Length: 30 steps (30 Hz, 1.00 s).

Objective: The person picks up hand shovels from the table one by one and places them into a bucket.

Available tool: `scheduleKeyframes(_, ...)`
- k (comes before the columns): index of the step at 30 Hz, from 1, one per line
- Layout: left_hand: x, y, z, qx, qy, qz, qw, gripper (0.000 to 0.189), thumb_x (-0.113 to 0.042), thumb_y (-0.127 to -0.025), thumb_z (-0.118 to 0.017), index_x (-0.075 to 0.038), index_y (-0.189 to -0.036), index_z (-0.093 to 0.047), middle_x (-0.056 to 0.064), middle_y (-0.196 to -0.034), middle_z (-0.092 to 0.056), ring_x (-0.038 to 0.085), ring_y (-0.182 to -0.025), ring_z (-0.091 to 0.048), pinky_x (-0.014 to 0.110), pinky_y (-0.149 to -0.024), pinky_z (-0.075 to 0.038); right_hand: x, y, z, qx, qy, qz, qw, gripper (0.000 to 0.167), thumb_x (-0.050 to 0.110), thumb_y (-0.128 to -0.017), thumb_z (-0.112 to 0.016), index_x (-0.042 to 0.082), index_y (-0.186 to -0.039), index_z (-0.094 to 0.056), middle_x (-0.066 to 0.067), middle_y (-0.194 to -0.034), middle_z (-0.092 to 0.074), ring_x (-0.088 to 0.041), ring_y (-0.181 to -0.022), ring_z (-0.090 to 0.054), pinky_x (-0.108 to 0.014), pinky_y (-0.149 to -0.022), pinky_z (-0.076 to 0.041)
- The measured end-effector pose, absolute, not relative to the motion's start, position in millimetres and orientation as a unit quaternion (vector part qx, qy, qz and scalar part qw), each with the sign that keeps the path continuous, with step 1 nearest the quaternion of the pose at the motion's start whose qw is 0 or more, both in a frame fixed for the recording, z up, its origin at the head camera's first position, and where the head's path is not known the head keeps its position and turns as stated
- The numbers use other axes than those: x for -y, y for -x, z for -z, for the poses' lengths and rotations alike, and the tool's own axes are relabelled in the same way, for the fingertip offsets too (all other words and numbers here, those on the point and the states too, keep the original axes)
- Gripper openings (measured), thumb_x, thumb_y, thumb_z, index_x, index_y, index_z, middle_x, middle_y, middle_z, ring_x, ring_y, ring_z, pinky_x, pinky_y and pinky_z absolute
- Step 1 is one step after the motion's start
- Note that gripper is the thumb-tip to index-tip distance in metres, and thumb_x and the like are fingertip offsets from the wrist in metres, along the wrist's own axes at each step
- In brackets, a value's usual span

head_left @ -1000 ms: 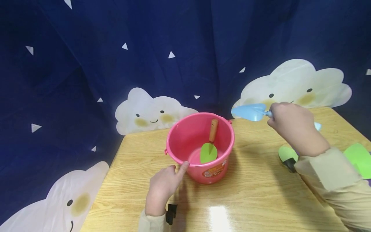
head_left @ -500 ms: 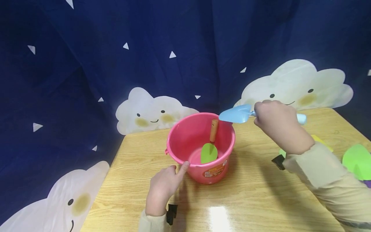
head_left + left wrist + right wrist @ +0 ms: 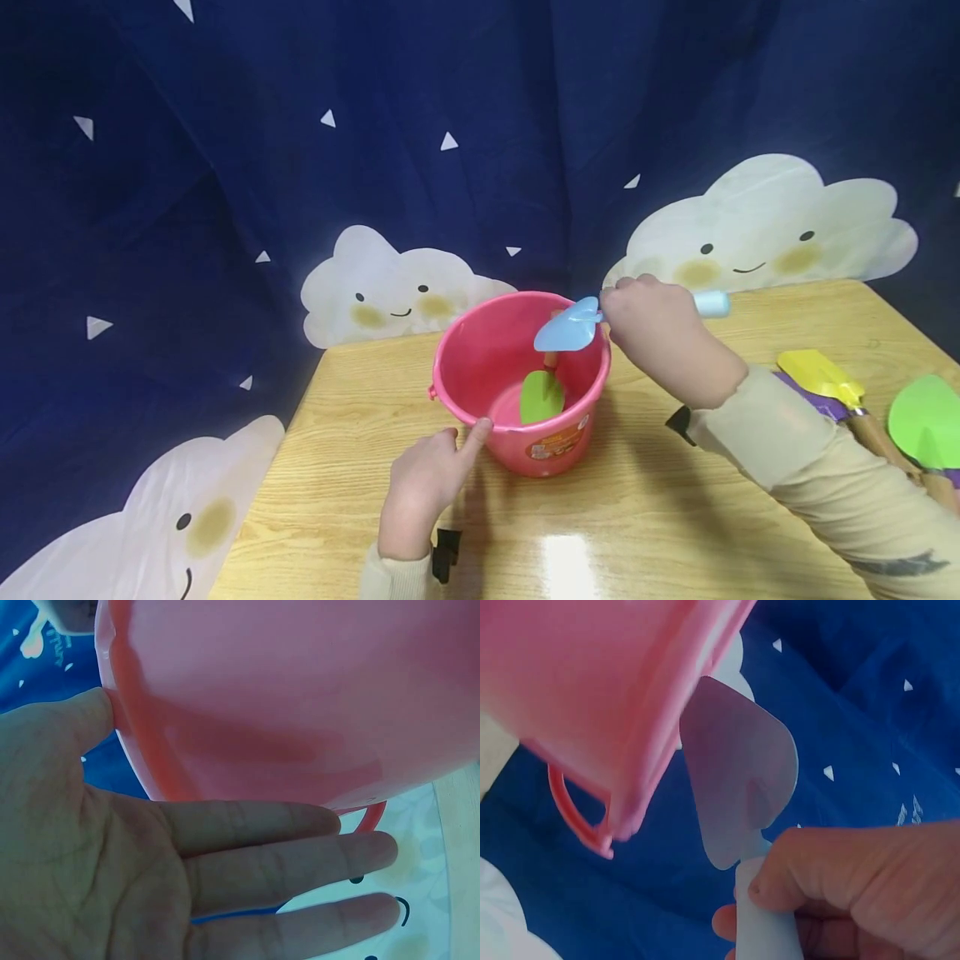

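A pink bucket stands on the wooden table. Inside it a small green shovel leans with its wooden handle up, part of that handle hidden. My right hand grips a light blue trowel by its pale handle. The trowel's blade points left and overlaps the bucket's opening in the head view; the right wrist view shows the blade right at the rim. At the bucket's near left, my left hand rests its thumb on the rim, and the left wrist view shows straight fingers beside the wall.
On the table's right side lie a yellow shovel, a purple one partly beneath it, and a green-bladed shovel. Behind the table hangs a dark blue curtain printed with clouds and triangles.
My right hand has carried the blue trowel leftward, bringing its blade over the bucket's opening. The yellow and purple shovels have come into view behind it. My left hand has stayed at the rim.
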<state>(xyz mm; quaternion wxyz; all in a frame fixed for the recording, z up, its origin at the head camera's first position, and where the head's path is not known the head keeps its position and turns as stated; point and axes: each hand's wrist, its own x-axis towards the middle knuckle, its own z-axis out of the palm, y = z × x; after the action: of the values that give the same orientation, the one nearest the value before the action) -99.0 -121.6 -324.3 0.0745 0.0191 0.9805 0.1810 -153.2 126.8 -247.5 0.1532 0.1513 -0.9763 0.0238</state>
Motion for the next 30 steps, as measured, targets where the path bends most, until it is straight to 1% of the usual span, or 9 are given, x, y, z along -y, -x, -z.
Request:
scheduleKeyframes(7, 122, 99, 325, -0.98, -0.019, -0.181, 0.074, 0.083, -0.067, -0.086, -0.023, 0.002, -0.114, -0.059, 0.016, -0.11, -0.06, 0.034, -0.101, -0.056, 0.049, -0.076, -0.044, -111, 152, 259, 0.973, -0.175, 0.009, 0.152, 0.013, -0.001, -0.067, -0.073, -0.001, -0.075, -0.062, -0.012, -0.064, -0.054, -0.028, -0.062, -0.053, -0.042, -0.049, -0.047)
scheduleKeyframes(13, 122, 99, 325, -0.98, -0.021, -0.184, 0.073, 0.081, -0.066, -0.086, -0.024, 0.003, -0.113, -0.059, 0.016, -0.109, -0.061, 0.034, -0.099, -0.056, 0.048, -0.076, -0.044, -100, 153, 267, 0.972, -0.19, 0.025, 0.134, 0.014, 0.003, -0.065, -0.076, 0.002, -0.071, -0.063, -0.01, -0.063, -0.055, -0.026, -0.058, -0.052, -0.039, -0.049, -0.047)
scheduleKeyframes(18, 122, 100, 325, -0.98, -0.025, -0.186, 0.073, 0.084, -0.067, -0.086, -0.021, 0.002, -0.113, -0.059, 0.015, -0.106, -0.062, 0.034, -0.096, -0.058, 0.047, -0.072, -0.045, -93, 158, 274, 0.971, -0.208, 0.028, 0.112, 0.012, 0.007, -0.065, -0.076, 0.004, -0.069, -0.065, -0.008, -0.064, -0.059, -0.024, -0.057, -0.051, -0.036, -0.052, -0.047)
scheduleKeyframes(23, 121, 99, 325, -0.98, -0.025, -0.182, 0.074, 0.086, -0.069, -0.085, -0.02, 0.002, -0.111, -0.06, 0.015, -0.104, -0.062, 0.033, -0.096, -0.058, 0.047, -0.072, -0.045, -87, 163, 278, 0.974, -0.213, 0.023, 0.078, 0.008, 0.007, -0.067, -0.074, 0.007, -0.071, -0.067, -0.008, -0.066, -0.06, -0.024, -0.061, -0.053, -0.036, -0.057, -0.049)
scheduleKeyframes(26, 121, 99, 324, -0.98, -0.024, -0.182, 0.074, 0.085, -0.069, -0.085, -0.02, 0.001, -0.111, -0.061, 0.014, -0.105, -0.062, 0.033, -0.097, -0.058, 0.048, -0.073, -0.045, -82, 165, 279, 0.974, -0.218, 0.022, 0.054, 0.015, 0.011, -0.065, -0.078, 0.007, -0.074, -0.067, -0.007, -0.067, -0.061, -0.024, -0.063, -0.055, -0.037, -0.059, -0.051)
scheduleKeyframes(27, 121, 99, 324, -0.98, -0.024, -0.182, 0.074, 0.085, -0.068, -0.085, -0.02, 0.001, -0.111, -0.061, 0.014, -0.105, -0.062, 0.033, -0.097, -0.058, 0.048, -0.073, -0.045, -80, 166, 280, 0.974, -0.221, 0.026, 0.045, 0.019, 0.012, -0.063, -0.079, 0.006, -0.077, -0.068, -0.007, -0.068, -0.061, -0.023, -0.064, -0.055, -0.037, -0.059, -0.051)
scheduleKeyframes(30, 121, 99, 324, -0.981, -0.022, -0.181, 0.072, 0.084, -0.068, -0.085, -0.021, 0.001, -0.111, -0.061, 0.014, -0.105, -0.062, 0.033, -0.097, -0.057, 0.048, -0.073, -0.045, -74, 168, 281, 0.971, -0.235, 0.044, 0.013, 0.026, 0.016, -0.061, -0.082, 0.006, -0.079, -0.067, -0.006, -0.068, -0.061, -0.022, -0.064, -0.055, -0.035, -0.062, -0.051)
